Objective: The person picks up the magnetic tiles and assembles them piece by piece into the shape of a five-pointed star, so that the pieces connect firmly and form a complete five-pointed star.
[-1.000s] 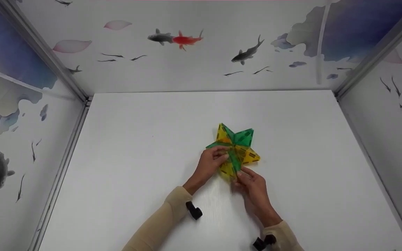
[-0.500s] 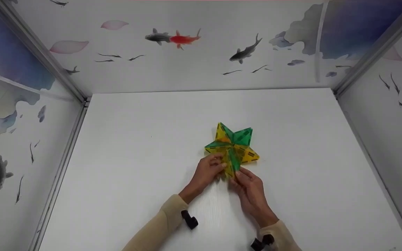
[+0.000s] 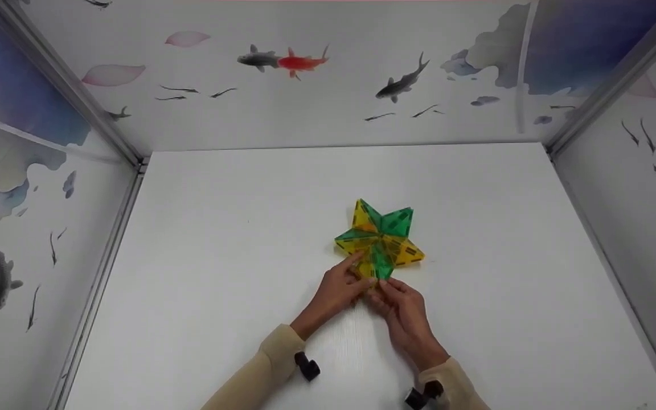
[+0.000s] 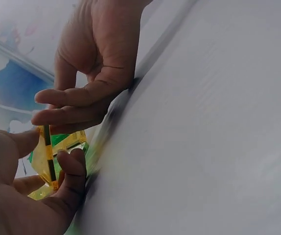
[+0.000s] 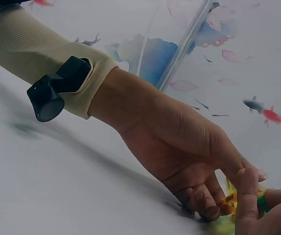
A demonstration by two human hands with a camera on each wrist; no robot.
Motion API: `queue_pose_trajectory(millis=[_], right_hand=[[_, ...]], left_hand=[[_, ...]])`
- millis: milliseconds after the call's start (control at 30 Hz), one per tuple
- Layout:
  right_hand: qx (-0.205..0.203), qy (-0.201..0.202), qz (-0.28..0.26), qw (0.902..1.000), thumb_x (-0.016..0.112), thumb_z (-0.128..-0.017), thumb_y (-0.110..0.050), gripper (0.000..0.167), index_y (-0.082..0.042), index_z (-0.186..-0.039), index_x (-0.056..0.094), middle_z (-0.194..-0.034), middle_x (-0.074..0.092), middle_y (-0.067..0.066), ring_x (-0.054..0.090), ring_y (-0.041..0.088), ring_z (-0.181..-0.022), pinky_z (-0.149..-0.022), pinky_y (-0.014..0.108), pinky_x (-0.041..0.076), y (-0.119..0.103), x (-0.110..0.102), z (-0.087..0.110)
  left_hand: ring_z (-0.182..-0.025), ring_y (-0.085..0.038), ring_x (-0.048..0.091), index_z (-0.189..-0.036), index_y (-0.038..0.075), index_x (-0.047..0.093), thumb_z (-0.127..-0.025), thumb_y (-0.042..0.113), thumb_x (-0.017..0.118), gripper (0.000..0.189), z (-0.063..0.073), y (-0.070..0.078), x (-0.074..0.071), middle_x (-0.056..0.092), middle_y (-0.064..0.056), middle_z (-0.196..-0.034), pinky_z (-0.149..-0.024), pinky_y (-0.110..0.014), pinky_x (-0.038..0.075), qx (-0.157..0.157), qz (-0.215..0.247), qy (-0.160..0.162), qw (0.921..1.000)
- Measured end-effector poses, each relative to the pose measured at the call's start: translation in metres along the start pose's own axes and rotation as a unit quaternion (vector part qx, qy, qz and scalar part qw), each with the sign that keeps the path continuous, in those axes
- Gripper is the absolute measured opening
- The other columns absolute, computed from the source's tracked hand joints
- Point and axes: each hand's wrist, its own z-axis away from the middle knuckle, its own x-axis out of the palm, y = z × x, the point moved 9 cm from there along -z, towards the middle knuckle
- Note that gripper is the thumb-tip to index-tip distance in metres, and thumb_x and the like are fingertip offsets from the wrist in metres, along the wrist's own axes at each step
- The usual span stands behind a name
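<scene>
A star of translucent green and yellow magnetic tiles lies on the white table, its raised points spread around a centre. My left hand grips the star's near point from the left, the index finger along a yellow tile and the thumb at the tip. From the right, my right hand pinches the same near point at its tip. The left wrist view shows a yellow tile edge-on between the thumb and fingers of my left hand, with my right hand above. Both hands' fingers hide part of this point.
The white tabletop surrounds the star. A back wall printed with fish stands behind, and printed side walls with metal frame posts stand left and right. Each sleeve carries a small black wrist camera.
My left hand has slid from near the star's centre down toward the near point's tip, uncovering the left tiles. My right hand has shifted slightly left along that tip.
</scene>
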Motion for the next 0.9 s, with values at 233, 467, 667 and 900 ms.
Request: queue_pose_trajectory(millis=[233,467,667,900], right_hand=[[0.006,-0.004,0.011,0.9999,0.066,-0.112,-0.017,0.025,0.003,-0.127,0.072,-0.110,0.080,0.015,0.077,0.021,-0.090,-0.083,0.031,0.064,0.000,0.000,0.002],[0.005,-0.015,0.022,0.9996,0.065,-0.113,-0.018,0.025,0.002,-0.124,0.075,-0.107,0.080,0.013,0.076,0.019,-0.089,-0.077,0.028,0.062,-0.001,0.001,0.001],[0.011,-0.012,0.030,0.9994,0.062,-0.115,-0.019,0.031,0.005,-0.130,0.074,-0.107,0.080,0.013,0.076,0.017,-0.087,-0.079,0.028,0.063,-0.005,0.001,-0.001],[0.009,0.002,0.033,0.9994,0.062,-0.115,-0.016,0.029,0.006,-0.124,0.078,-0.103,0.079,0.013,0.073,0.015,-0.082,-0.082,0.028,0.064,-0.010,0.000,-0.004]], left_hand=[[-0.063,-0.008,0.052,-0.168,0.012,0.047,-0.103,0.038,0.080,0.077,-0.001,0.001,0.000,0.061,0.004,-0.083,-0.059,-0.024,0.046,0.015,-0.028,0.001,0.9995],[-0.065,-0.007,0.047,-0.168,0.011,0.047,-0.105,0.038,0.078,0.075,-0.003,0.003,0.001,0.053,0.005,-0.081,-0.062,-0.024,0.041,0.028,-0.051,0.010,0.9983],[-0.074,-0.007,0.057,-0.170,0.018,0.045,-0.107,0.041,0.075,0.074,-0.005,0.009,0.004,0.070,-0.001,-0.098,-0.070,-0.024,0.048,0.047,-0.062,-0.001,0.9970],[-0.080,-0.008,0.054,-0.168,0.016,0.047,-0.111,0.041,0.068,0.066,-0.007,0.018,0.006,0.063,0.000,-0.091,-0.075,-0.026,0.047,0.077,-0.106,0.002,0.9914]])
